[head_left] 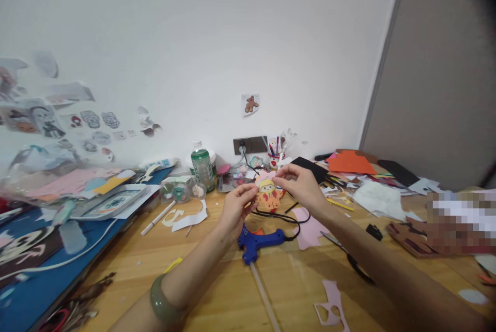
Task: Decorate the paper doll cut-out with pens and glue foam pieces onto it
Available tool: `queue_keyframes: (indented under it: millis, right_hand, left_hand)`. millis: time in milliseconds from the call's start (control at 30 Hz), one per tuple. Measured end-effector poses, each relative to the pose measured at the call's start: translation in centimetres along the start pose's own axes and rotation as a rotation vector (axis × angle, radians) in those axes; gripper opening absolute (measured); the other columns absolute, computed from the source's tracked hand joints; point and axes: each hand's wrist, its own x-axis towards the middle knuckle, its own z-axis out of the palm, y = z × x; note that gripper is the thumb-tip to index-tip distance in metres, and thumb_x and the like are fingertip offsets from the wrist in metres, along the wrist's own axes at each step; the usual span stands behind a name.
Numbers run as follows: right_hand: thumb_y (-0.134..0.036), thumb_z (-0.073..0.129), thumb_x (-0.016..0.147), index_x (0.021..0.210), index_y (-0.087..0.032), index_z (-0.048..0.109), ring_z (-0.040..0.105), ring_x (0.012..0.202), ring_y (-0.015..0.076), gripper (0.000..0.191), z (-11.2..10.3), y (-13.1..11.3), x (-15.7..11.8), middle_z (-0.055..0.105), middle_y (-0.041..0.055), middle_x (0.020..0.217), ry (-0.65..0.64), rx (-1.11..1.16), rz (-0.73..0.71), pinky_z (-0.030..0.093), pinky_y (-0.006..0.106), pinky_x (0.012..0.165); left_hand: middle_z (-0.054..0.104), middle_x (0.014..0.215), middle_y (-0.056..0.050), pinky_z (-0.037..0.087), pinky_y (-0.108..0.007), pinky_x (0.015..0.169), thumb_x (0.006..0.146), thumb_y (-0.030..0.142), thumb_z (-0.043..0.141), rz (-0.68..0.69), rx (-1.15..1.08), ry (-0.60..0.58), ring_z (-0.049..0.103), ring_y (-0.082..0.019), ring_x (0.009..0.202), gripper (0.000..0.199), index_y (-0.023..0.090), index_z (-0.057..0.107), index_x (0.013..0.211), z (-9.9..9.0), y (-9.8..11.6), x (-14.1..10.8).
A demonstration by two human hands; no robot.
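A small orange and yellow figure with a pink top is held up above the wooden table between both hands. My left hand, with a green bangle at the wrist, pinches its left edge. The fingertips of my right hand are closed on its upper right side. Just below lies a blue glue gun with a black cord and a pale glue stick reaching toward the near edge. Pink paper rests right of the gun, and scissors lie partly under my right forearm.
A green-labelled bottle stands near the wall by a socket. A blue mat with a tray is at left. Orange sheets and white fluff lie at right. Pink scraps are in front.
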Motion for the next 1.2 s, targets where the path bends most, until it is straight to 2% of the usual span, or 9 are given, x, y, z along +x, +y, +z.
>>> queue_keyframes:
  millis: [167, 267, 367, 467, 767, 933, 1200]
  right_hand:
    - [-0.032, 0.063, 0.066, 0.066, -0.016, 0.057, 0.053, 0.059, 0.0141, 0.017, -0.1, 0.0, 0.1, 0.058, 0.0009, 0.062, 0.01, 0.045, 0.008, 0.041, 0.026, 0.057]
    - [-0.033, 0.063, 0.066, 0.067, -0.016, 0.054, 0.052, 0.059, 0.0136, 0.019, -0.3, 0.0, 0.3, 0.056, 0.0003, 0.063, 0.067, 0.097, 0.016, 0.04, 0.025, 0.057]
    - [-0.035, 0.064, 0.064, 0.069, -0.017, 0.053, 0.048, 0.056, 0.0116, 0.022, -0.5, 0.1, 0.5, 0.053, -0.0013, 0.062, 0.13, 0.165, 0.057, 0.038, 0.023, 0.051]
    - [-0.037, 0.065, 0.062, 0.07, -0.017, 0.053, 0.046, 0.053, 0.0108, 0.025, -0.7, 0.4, 0.8, 0.051, -0.0023, 0.06, 0.141, 0.219, 0.102, 0.036, 0.022, 0.046]
    - [-0.036, 0.063, 0.061, 0.072, -0.016, 0.056, 0.048, 0.054, 0.0119, 0.025, -0.9, 1.6, 1.2, 0.054, 0.0, 0.063, 0.171, 0.204, 0.149, 0.035, 0.021, 0.043]
    - [-0.037, 0.065, 0.058, 0.074, -0.015, 0.056, 0.045, 0.048, 0.0103, 0.028, -0.8, 2.2, 1.4, 0.053, -0.0004, 0.061, 0.187, 0.201, 0.167, 0.033, 0.021, 0.04]
    - [-0.036, 0.064, 0.059, 0.075, -0.014, 0.057, 0.04, 0.043, 0.0077, 0.028, -0.7, 2.1, 1.0, 0.052, -0.0023, 0.061, 0.129, 0.152, 0.184, 0.03, 0.022, 0.041]
  left_hand:
    - [0.059, 0.065, 0.002, 0.047, -0.015, 0.053, 0.052, 0.021, 0.077, 0.006, -0.011, 0.004, 0.054, -0.005, 0.056, 0.023, 0.016, 0.064, 0.071, -0.2, 0.2, 0.1]
    - [0.061, 0.068, 0.001, 0.047, -0.015, 0.054, 0.054, 0.021, 0.075, 0.012, -0.01, 0.012, 0.056, -0.006, 0.059, 0.022, 0.015, 0.064, 0.072, -0.6, 0.4, 0.6]
    - [0.062, 0.072, 0.0, 0.047, -0.015, 0.055, 0.056, 0.02, 0.074, 0.026, -0.003, 0.031, 0.057, -0.007, 0.061, 0.021, 0.015, 0.064, 0.073, -1.4, 0.7, 1.8]
    - [0.063, 0.072, 0.0, 0.046, -0.016, 0.055, 0.056, 0.019, 0.074, 0.05, 0.009, 0.062, 0.057, -0.007, 0.061, 0.021, 0.016, 0.064, 0.075, -2.3, 1.0, 3.4]
    - [0.065, 0.071, 0.0, 0.044, -0.017, 0.056, 0.055, 0.019, 0.074, 0.142, 0.054, 0.197, 0.057, -0.007, 0.059, 0.022, 0.015, 0.064, 0.074, -5.4, 1.9, 7.1]
    - [0.064, 0.069, -0.001, 0.044, -0.017, 0.055, 0.056, 0.02, 0.073, 0.163, 0.069, 0.243, 0.056, -0.007, 0.058, 0.021, 0.015, 0.064, 0.075, -6.7, 2.3, 7.6]
    - [0.064, 0.07, -0.002, 0.044, -0.017, 0.055, 0.056, 0.02, 0.074, 0.169, 0.05, 0.255, 0.057, -0.007, 0.059, 0.022, 0.015, 0.065, 0.075, -7.2, 2.4, 7.6]
